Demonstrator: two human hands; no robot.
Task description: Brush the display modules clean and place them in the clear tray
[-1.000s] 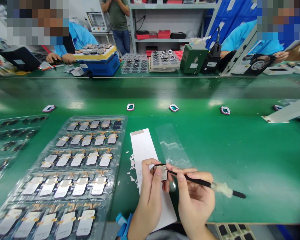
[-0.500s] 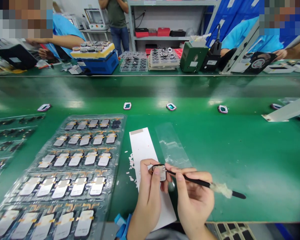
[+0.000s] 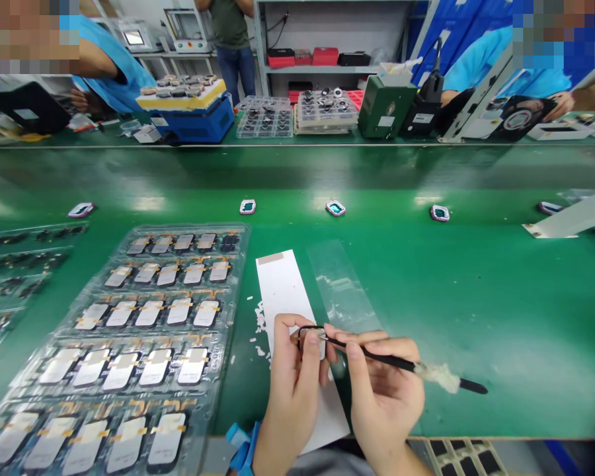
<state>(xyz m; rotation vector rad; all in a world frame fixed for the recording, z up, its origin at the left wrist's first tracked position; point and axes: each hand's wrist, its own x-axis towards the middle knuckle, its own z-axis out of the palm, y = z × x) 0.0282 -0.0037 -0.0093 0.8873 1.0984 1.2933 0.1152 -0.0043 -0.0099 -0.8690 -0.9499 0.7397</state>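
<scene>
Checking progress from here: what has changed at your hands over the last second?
The left hand has tilted the small black-framed part, so less of its white face shows. The right hand still holds the black pick at its edge. Nothing was let go; the white strip stayed put.

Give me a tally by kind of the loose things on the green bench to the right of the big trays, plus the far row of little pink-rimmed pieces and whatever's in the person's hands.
Pink-rimmed teal parts: 5
White paper strip: 1
Clear plastic film strip: 1
Black-framed rectangular part: 1
Black-handled pick: 1
Total: 9
</scene>
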